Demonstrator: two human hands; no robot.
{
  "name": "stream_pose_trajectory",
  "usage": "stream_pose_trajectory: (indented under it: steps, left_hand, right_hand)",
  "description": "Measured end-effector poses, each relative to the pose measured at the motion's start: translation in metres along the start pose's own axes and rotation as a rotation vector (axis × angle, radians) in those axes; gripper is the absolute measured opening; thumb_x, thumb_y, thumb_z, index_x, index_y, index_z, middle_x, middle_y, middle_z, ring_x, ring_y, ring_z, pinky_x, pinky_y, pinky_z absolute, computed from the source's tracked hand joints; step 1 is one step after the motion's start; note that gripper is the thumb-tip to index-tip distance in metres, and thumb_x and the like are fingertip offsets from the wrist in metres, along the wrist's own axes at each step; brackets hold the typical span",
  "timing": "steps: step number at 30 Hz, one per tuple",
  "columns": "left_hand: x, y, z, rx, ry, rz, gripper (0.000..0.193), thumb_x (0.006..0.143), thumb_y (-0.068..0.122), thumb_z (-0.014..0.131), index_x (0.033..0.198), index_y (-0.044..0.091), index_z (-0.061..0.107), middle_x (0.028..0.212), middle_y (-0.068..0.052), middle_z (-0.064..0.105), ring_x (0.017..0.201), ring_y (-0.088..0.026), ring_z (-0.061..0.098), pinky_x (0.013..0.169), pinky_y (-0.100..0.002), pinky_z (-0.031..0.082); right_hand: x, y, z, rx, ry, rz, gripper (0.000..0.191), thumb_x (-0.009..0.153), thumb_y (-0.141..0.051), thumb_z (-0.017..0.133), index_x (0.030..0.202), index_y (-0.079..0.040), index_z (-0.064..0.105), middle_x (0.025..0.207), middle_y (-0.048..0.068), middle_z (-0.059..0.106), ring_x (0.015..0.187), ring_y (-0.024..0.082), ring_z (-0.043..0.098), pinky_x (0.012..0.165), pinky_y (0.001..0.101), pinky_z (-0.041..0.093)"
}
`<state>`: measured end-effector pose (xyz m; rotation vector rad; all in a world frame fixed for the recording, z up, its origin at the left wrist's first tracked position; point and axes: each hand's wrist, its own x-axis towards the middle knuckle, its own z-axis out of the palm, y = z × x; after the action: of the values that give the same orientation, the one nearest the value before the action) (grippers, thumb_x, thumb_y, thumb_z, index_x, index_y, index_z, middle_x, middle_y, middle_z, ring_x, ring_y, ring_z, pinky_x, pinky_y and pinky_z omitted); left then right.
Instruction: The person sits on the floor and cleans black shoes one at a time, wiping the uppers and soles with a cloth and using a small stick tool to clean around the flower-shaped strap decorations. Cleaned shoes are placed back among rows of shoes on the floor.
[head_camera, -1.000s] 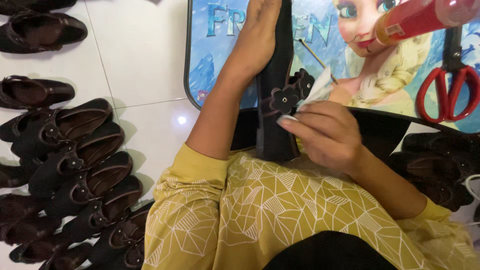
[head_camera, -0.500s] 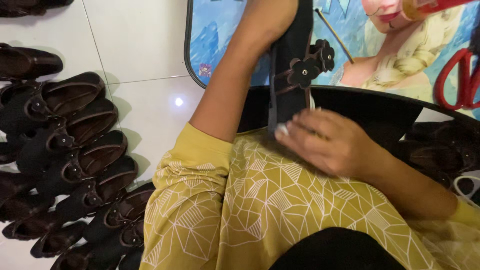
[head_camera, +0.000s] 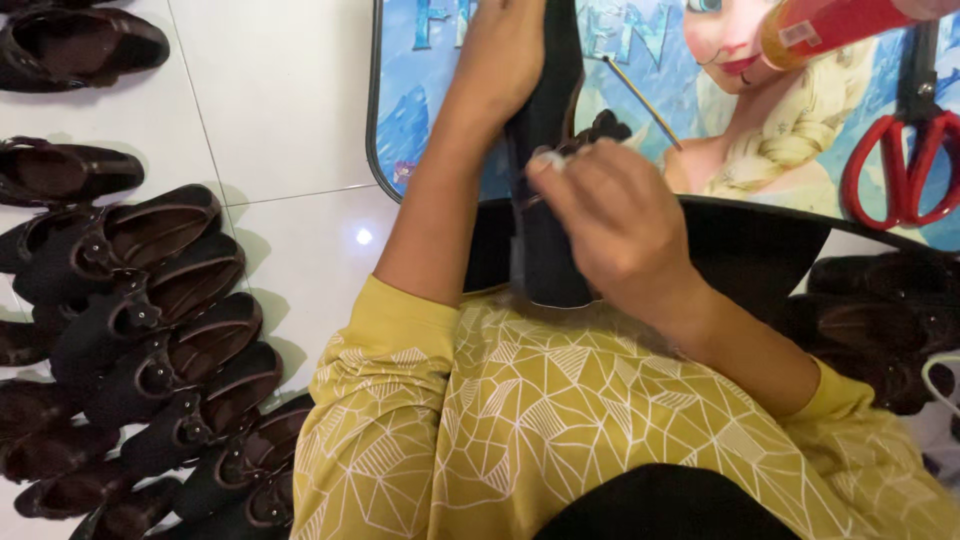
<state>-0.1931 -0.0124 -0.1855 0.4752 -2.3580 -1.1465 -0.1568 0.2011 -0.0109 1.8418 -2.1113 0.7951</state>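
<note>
**Black shoe held upright between two hands over a picture tray**

A black shoe (head_camera: 545, 190) of matte, suede-like material stands on end at the middle of the view, its lower end near the person's lap and its upper end far, over the near rim of the tray. A small dark flower-shaped ornament (head_camera: 605, 128) sits on its right side. The left hand (head_camera: 515, 50) is wrapped around the far part of the shoe, gripping it. The right hand (head_camera: 615, 215) presses against the shoe's right side with fingers curled narrow, pinching a small pale piece (head_camera: 550, 160) at the fingertips; what that piece is cannot be told.

Under and beyond the shoe lies a rounded-corner tray (head_camera: 385, 150) with a dark rim, printed with a blue cartoon picture of a blonde-braided figure. On it, at far right, a red cylindrical bottle (head_camera: 835, 25) with a pale label lies tilted, and red-handled scissors (head_camera: 905, 165) lie near the right edge. A thin stick (head_camera: 645, 105) rests slanted just right of the ornament.

Both arms wear yellow sleeves (head_camera: 560, 420) patterned with white lines.

On the glossy white tiled floor (head_camera: 285, 110) to the left, a tight row of dark shoes (head_camera: 160, 340) with buckled straps and brown linings runs from far left toward the near edge, overlapping one another. More dark shoes (head_camera: 880, 320) lie at the right, beside the tray. Bare tile remains between the left row and the tray.
</note>
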Motion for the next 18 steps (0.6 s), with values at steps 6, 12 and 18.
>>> stream_pose_trajectory:
  steps: [6,12,18]
  left_hand:
    - [-0.008,0.015,-0.030,-0.384,0.022,-0.136,0.051,0.112,0.036,0.040,0.131,-0.007,0.059,0.132,-0.026,0.066,0.128,-0.039,0.060,0.109,-0.039,0.045]
    - [-0.016,0.028,-0.054,-0.621,0.026,-0.419,0.059,0.107,0.045,0.045,0.126,-0.007,0.065,0.116,-0.015,0.074,0.105,-0.022,0.063,0.098,-0.035,0.051]
    - [-0.012,0.031,-0.055,-0.550,0.041,-0.379,0.060,0.107,0.047,0.044,0.125,-0.006,0.064,0.114,-0.011,0.073,0.104,-0.020,0.062,0.099,-0.033,0.050]
  right_hand:
    - [-0.026,0.009,-0.037,0.241,-0.359,-0.300,0.044,0.073,-0.009,0.071,0.116,0.003,0.075,0.111,0.011,0.067,0.107,0.030,0.066,0.099,0.0429,0.055]
    - [-0.009,0.015,-0.046,0.058,-0.014,0.288,0.028,0.090,0.010,0.074,0.117,0.001,0.078,0.103,0.013,0.068,0.093,0.032,0.063,0.083,0.0445,0.049]
    - [-0.008,0.010,0.003,-0.076,0.044,-0.038,0.040,0.074,0.007,0.078,0.114,0.006,0.074,0.099,0.015,0.070,0.093,0.031,0.068,0.080,0.0393,0.057]
